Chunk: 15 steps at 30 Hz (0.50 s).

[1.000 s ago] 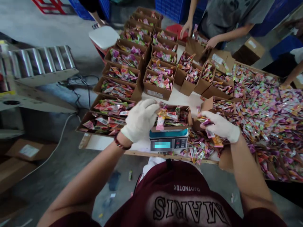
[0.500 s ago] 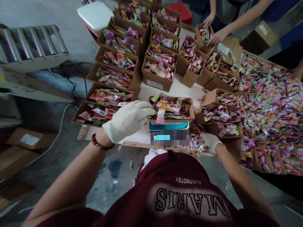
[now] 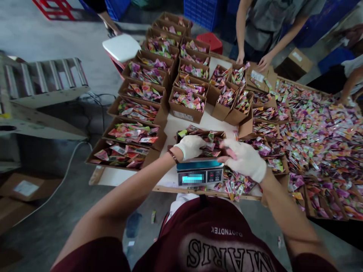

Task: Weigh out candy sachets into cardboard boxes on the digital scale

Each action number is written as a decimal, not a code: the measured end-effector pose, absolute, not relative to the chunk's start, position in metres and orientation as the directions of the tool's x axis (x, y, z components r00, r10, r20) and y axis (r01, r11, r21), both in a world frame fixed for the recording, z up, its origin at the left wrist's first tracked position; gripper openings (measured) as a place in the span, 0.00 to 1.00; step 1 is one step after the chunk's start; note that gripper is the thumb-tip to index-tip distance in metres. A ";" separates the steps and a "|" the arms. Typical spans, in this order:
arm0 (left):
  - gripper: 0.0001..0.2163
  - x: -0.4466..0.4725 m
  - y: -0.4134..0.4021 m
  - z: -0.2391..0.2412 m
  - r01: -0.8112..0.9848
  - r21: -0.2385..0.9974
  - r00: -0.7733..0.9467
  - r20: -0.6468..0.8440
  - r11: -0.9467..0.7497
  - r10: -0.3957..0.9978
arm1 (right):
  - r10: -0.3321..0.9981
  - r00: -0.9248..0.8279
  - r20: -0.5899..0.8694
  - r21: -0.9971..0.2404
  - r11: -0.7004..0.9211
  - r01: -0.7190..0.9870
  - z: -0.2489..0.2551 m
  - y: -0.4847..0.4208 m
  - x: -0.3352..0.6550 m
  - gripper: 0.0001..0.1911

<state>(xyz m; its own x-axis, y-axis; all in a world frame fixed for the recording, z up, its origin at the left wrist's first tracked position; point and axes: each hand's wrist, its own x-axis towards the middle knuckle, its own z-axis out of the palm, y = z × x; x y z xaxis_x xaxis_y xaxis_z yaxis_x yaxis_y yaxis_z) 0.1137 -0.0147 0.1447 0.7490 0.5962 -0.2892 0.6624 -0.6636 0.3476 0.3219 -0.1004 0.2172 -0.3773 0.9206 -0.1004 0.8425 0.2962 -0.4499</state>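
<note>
One head camera looks steeply down, close over the table point(image 3: 215, 115)

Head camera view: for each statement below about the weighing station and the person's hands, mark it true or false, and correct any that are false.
1. Both hands wear white gloves. True: left hand, right hand.
2. The box on the scale is empty. False: it holds colourful sachets.
3. The scale sits at the near table edge. True.
4. The boxes at far left are sealed shut. False: they are open and filled with sachets.
5. The left wrist is bare. False: it wears a bracelet.
</note>
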 end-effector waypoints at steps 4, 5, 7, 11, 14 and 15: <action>0.13 0.072 -0.028 0.165 0.593 0.423 0.796 -0.178 -0.685 0.579 | 0.879 -0.471 -0.069 -0.410 0.406 0.817 0.208 -0.059 0.274 0.32; 0.14 0.054 -0.034 0.173 0.571 0.444 0.802 -0.123 -0.690 0.584 | 0.867 -0.494 -0.068 -0.416 0.426 0.804 0.203 -0.055 0.273 0.35; 0.15 0.016 -0.049 0.185 0.561 0.473 0.772 -0.005 -0.679 0.635 | 0.866 -0.499 -0.002 -0.482 0.437 0.760 0.193 -0.057 0.286 0.33; 0.13 -0.042 -0.083 0.187 0.684 0.523 0.534 0.115 -0.508 0.838 | 0.981 -0.177 0.082 -0.685 0.185 0.705 0.170 -0.086 0.349 0.20; 0.12 -0.055 -0.104 0.176 0.727 0.548 0.406 0.141 -0.413 0.903 | 0.984 0.033 -0.177 -0.564 -0.129 0.816 0.142 -0.117 0.387 0.19; 0.12 -0.054 -0.108 0.174 0.729 0.556 0.389 0.143 -0.399 0.910 | 0.956 0.040 -0.290 -0.468 -0.178 0.866 0.132 -0.127 0.393 0.20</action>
